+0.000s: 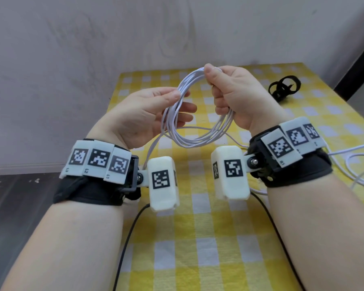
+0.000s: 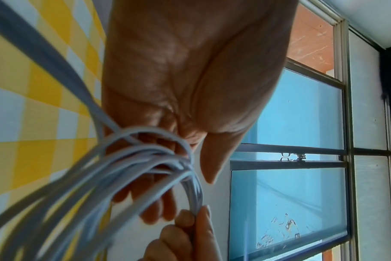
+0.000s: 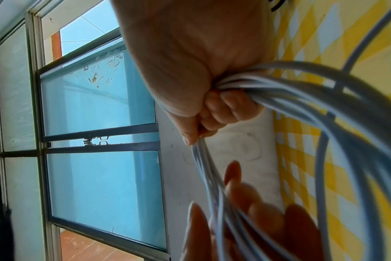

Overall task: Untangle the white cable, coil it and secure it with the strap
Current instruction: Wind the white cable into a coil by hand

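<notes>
The white cable [image 1: 198,137] is wound into a round coil of several loops, held upright above the yellow checked table [image 1: 198,238]. My right hand [image 1: 219,89] grips the coil's upper right side, thumb on top and fingers curled round the bundle [image 3: 301,91]. My left hand [image 1: 172,97] pinches the coil's left side between its thumb and the straight fingers behind it [image 2: 134,159]. A loose tail of the cable [image 1: 355,162] trails off over the table to the right. The black strap [image 1: 284,87] lies looped on the table at the far right, apart from both hands.
Thin black leads [image 1: 128,238] from the wrist cameras hang over the table's near part. The table's left edge drops to a dark floor [image 1: 19,196]. A pale wall [image 1: 114,38] stands close behind the table. The wrist views show a window frame [image 2: 301,153].
</notes>
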Motion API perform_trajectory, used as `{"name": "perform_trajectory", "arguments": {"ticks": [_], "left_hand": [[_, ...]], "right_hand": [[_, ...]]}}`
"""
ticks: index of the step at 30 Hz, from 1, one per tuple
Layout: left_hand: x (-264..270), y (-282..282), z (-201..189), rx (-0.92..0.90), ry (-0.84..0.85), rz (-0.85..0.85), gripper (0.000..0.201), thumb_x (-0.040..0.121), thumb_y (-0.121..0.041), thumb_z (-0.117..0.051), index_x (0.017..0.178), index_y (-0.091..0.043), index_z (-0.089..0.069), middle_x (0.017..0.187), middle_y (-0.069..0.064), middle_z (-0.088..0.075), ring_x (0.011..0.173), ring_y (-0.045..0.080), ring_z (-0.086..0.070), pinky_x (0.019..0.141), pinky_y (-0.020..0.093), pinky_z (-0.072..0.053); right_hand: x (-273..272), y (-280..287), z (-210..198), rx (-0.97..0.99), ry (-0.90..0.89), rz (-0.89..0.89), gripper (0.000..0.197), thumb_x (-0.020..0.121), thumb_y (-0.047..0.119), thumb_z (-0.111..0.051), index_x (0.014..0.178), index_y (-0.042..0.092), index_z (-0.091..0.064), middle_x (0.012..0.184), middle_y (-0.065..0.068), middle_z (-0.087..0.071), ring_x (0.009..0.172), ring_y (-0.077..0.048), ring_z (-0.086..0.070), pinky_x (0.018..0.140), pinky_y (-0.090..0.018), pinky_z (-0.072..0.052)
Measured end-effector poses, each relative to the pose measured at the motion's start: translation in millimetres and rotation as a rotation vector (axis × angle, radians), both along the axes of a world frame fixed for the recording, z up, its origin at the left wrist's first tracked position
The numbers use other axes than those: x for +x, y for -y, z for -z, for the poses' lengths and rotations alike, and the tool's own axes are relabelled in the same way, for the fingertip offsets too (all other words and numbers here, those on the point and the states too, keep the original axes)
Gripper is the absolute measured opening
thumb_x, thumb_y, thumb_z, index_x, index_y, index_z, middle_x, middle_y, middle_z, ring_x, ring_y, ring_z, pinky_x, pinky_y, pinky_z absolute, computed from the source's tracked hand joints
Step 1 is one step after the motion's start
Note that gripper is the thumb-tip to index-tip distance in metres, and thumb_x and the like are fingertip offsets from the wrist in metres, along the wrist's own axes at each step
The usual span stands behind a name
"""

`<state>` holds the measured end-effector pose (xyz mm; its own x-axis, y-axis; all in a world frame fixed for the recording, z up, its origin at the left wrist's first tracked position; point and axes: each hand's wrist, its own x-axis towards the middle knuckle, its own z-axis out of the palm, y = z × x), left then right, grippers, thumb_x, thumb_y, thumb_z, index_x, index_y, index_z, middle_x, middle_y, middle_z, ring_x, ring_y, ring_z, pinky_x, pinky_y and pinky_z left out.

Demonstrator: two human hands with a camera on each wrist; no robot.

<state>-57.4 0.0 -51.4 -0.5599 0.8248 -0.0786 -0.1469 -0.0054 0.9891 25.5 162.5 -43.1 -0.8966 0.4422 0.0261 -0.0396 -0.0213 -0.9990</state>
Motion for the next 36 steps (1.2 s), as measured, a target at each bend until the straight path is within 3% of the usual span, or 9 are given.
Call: {"name": "perform_trajectory", "arguments": {"ticks": [3, 7, 10, 14, 17, 20, 23, 29, 36], "left_hand": [[4.6, -4.3, 1.1, 0.01, 0.008, 0.027, 0.03, 0.097, -0.019, -0.042, 0.116, 0.0, -0.056, 0.069, 0.003, -0.054, 0.058, 0.015, -0.05, 0.062, 0.028, -0.049], [4.8, -5.7, 2.3, 0.056, 0.069, 0.04, 0.021, 0.1, -0.019, -0.035, 0.088, -0.01, -0.051, 0.059, -0.002, -0.036, 0.048, 0.011, -0.035, 0.054, 0.023, -0.04], [2.9, -5.8, 2.5, 0.117, 0.133, -0.01, 0.025, 0.1, -0.018, -0.032, 0.082, -0.012, -0.047, 0.059, -0.001, -0.044, 0.048, 0.012, -0.044, 0.054, 0.024, -0.045], [-5.0, -6.5, -0.5, 0.269, 0.277, -0.169, 0.032, 0.102, -0.021, -0.029, 0.077, -0.014, -0.049, 0.064, 0.0, -0.064, 0.054, 0.012, -0.063, 0.055, 0.022, -0.051], [-12.5, -5.4, 0.2, 0.432, 0.458, -0.277, 0.031, 0.102, -0.021, -0.029, 0.076, -0.014, -0.046, 0.051, -0.004, -0.05, 0.044, 0.008, -0.054, 0.051, 0.018, -0.048], [-22.0, -0.2, 4.7, 0.54, 0.58, -0.368, 0.031, 0.102, -0.019, -0.031, 0.075, -0.014, -0.044, 0.049, -0.004, -0.042, 0.037, 0.007, -0.043, 0.048, 0.017, -0.046], [-30.0, 7.0, 6.2, 0.561, 0.562, -0.423, 0.033, 0.103, -0.019, -0.028, 0.072, -0.015, -0.04, 0.049, -0.006, -0.045, 0.037, 0.005, -0.043, 0.051, 0.017, -0.048], [-37.0, 8.6, 8.9, 0.606, 0.615, -0.54, 0.036, 0.102, -0.018, -0.028, 0.067, -0.016, -0.035, 0.046, -0.006, -0.034, 0.033, 0.008, -0.029, 0.042, 0.017, -0.037], [-34.7, 5.0, -0.9, 0.656, 0.589, -0.569, 0.036, 0.101, -0.013, -0.029, 0.066, -0.015, -0.033, 0.045, -0.005, -0.031, 0.033, 0.009, -0.026, 0.04, 0.017, -0.032]], "right_hand": [[-0.3, 2.9, -0.6, -0.011, -0.034, 0.006, 0.031, 0.099, 0.027, -0.048, 0.07, 0.018, -0.045, 0.049, 0.008, -0.029, 0.037, -0.005, -0.021, 0.038, -0.019, -0.02], [-3.1, 4.4, 3.0, -0.046, -0.085, -0.038, 0.03, 0.099, 0.026, -0.048, 0.071, 0.016, -0.047, 0.052, 0.007, -0.032, 0.043, -0.008, -0.03, 0.044, -0.02, -0.031], [-4.8, 3.7, 3.4, -0.099, -0.077, -0.027, 0.026, 0.098, 0.032, -0.047, 0.084, 0.012, -0.056, 0.07, -0.001, -0.053, 0.061, -0.014, -0.055, 0.062, -0.025, -0.05], [-1.0, -4.8, 9.8, 0.01, 0.198, -0.103, 0.056, 0.09, 0.062, -0.039, 0.109, 0.014, -0.062, 0.098, -0.003, -0.072, 0.085, -0.021, -0.071, 0.08, -0.035, -0.056], [3.9, 2.6, 13.1, 0.218, 0.32, -0.323, 0.041, 0.091, 0.053, -0.047, 0.106, 0.02, -0.065, 0.092, 0.0, -0.074, 0.066, -0.015, -0.067, 0.067, -0.026, -0.053], [1.3, 3.9, 15.4, 0.264, 0.28, -0.277, 0.019, 0.09, 0.031, -0.06, 0.096, 0.017, -0.072, 0.06, 0.005, -0.056, 0.046, -0.007, -0.035, 0.043, -0.015, -0.028], [0.5, -5.9, 16.7, 0.29, 0.277, -0.032, 0.015, 0.089, 0.023, -0.063, 0.085, 0.012, -0.072, 0.055, 0.004, -0.04, 0.047, -0.008, -0.028, 0.041, -0.018, -0.021], [2.3, -15.4, 24.7, 0.362, 0.341, 0.299, 0.015, 0.088, 0.011, -0.058, 0.094, 0.014, -0.072, 0.066, 0.007, -0.051, 0.061, -0.005, -0.043, 0.05, -0.018, -0.029], [4.0, 9.6, 9.9, 0.555, 0.38, -0.223, 0.013, 0.088, 0.017, -0.062, 0.092, 0.022, -0.073, 0.073, 0.008, -0.066, 0.068, -0.003, -0.054, 0.067, -0.018, -0.043]]}}
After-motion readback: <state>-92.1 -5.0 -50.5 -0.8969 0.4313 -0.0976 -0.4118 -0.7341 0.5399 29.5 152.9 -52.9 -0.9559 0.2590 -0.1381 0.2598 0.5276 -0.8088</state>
